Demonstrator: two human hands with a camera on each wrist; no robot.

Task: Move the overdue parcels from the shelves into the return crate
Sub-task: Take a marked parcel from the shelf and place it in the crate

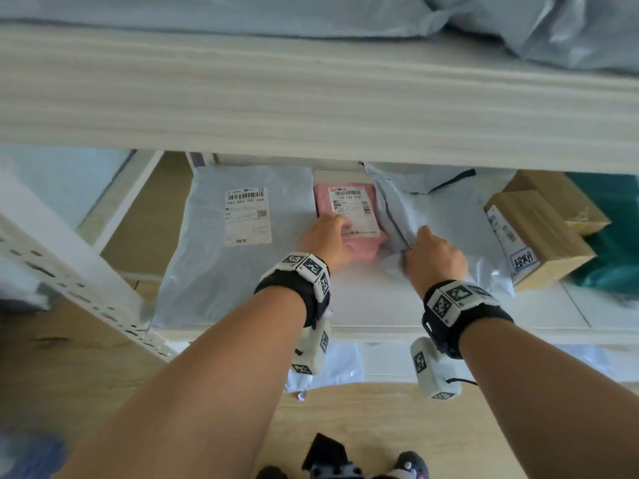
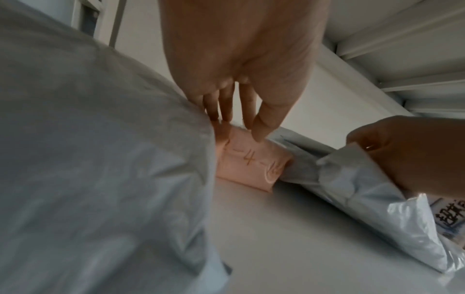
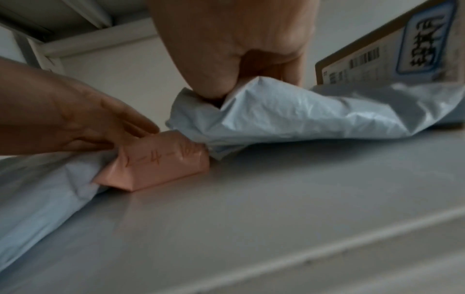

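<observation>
Right hand (image 1: 436,256) pinches grey mailer (image 1: 446,219); left hand (image 1: 328,240) touches pink parcel (image 1: 359,216).

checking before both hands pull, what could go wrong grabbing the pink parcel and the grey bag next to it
1. The right hand only pinches a bunched corner of the grey mailer bag; thin plastic could tear or slip.
2. The left hand rests straight fingers on the pink parcel, wedged between bags, so it could stick.
3. The grey bag touches the cardboard box; pulling may drag it.
</observation>
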